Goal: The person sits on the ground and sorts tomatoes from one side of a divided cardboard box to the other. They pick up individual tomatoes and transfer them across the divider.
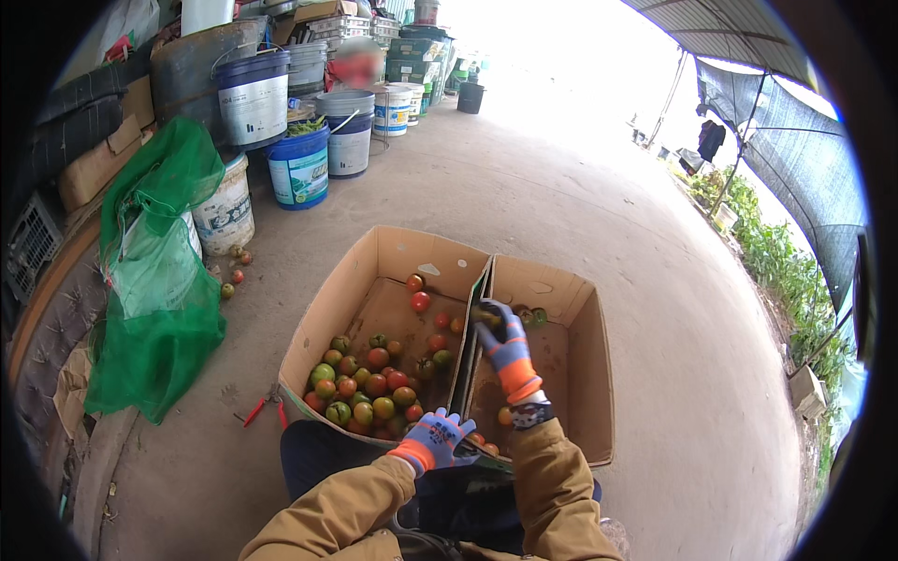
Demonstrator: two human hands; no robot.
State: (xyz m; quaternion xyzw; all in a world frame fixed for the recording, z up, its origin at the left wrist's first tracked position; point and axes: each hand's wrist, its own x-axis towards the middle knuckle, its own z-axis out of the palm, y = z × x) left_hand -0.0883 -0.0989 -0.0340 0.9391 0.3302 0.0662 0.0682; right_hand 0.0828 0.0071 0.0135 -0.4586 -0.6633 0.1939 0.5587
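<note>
In front of me stand two open cardboard boxes side by side, the left box (337, 280) and the right box (589, 372). Red and green tomatoes (377, 383) crowd the near end of the left one, with a few more at its far end. The right box holds a few tomatoes (539, 317) at its far wall and some near its front left corner. My gloved left hand (436, 440) rests on the near rim where the boxes meet, fingers spread. Over the far left part of the right box, my gloved right hand (504, 333) curls around a dark yellowish-green tomato (490, 320), blurred and partly hidden.
Red-handled pruning shears (265, 409) lie on the concrete floor to the left. Beyond them are a green mesh sack (158, 336), loose tomatoes (238, 276) and several buckets (299, 168). A person (356, 64) is partly visible behind the buckets. Plants (765, 245) line the right side.
</note>
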